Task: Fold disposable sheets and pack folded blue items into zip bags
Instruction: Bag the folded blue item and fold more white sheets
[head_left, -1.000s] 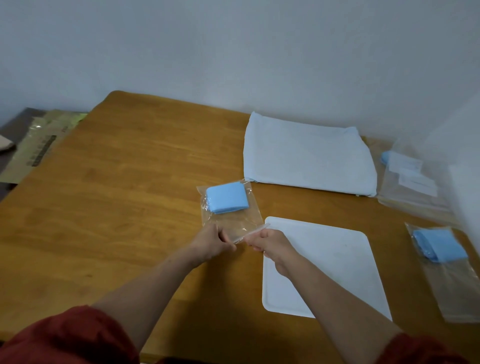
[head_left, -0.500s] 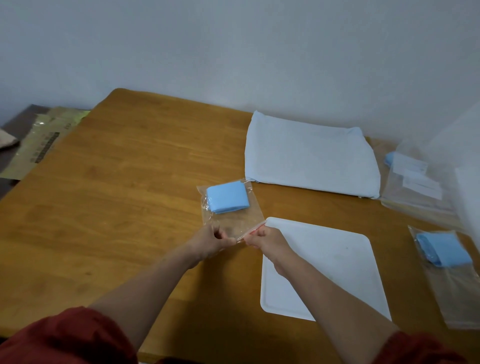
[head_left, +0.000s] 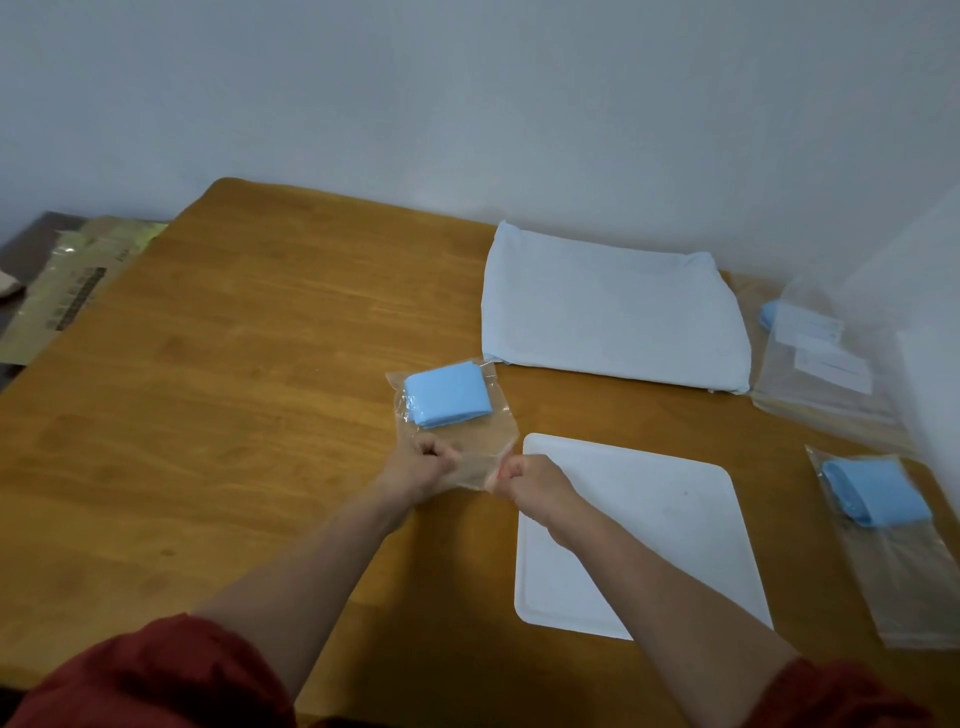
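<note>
— Starting at the lower edge of the frame, what is seen?

— Red sleeves (head_left: 156, 673) are seen in the bottom corners. A white tray (head_left: 644, 540) is laid flat on the wooden table (head_left: 234, 395), right of centre.

— How are the hands placed?

— Just beside the tray's upper-left corner, the near edge of a clear zip bag (head_left: 470, 452) is pinched by both. The left hand (head_left: 418, 467) and the right hand (head_left: 527, 480) are held close together, with fingers curled tight round the plastic.

— What is held in that bag?

— A folded blue item (head_left: 447, 394) is contained at its far end, near the centre of the frame. It is a neat, pale-blue, squarish pad, and the plastic below it is wrinkled.

— Are other containers shown?

— At the right edge a second zip bag (head_left: 909, 582) is laid flat, with another blue item (head_left: 878, 491) in its upper part. Farther back, a stack of white sheets (head_left: 608, 317) is set against the wall. At the upper right a third clear bag (head_left: 815, 389) is seen, with white labels and a bit of blue inside.
</note>
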